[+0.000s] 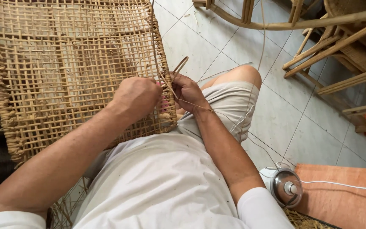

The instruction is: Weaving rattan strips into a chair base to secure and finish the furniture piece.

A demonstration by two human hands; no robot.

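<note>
On the pale tiled floor (276, 123), rattan chair frames (339, 46) stand at right. A woven cane panel (64, 72) rests across the person's lap. Left hand (136, 97) fingers grip its bound edge; right hand (187, 91) fingers pinch a cane strand (179, 67). A small fan (285, 185) sits nearby.

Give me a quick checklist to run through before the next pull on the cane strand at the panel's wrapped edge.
1. Left hand on the woven cane panel at its right edge: ok.
2. Right hand pinching the cane strand: ok.
3. Strand loop free above the hands, not snagged: ok.
4. Panel steady across the lap: ok, it rests against the bent knee.
5. Strand's loose tail clear of the chair frames: cannot tell, too thin to follow.
6. Small fan and its white cable away from the hands: ok.
</note>
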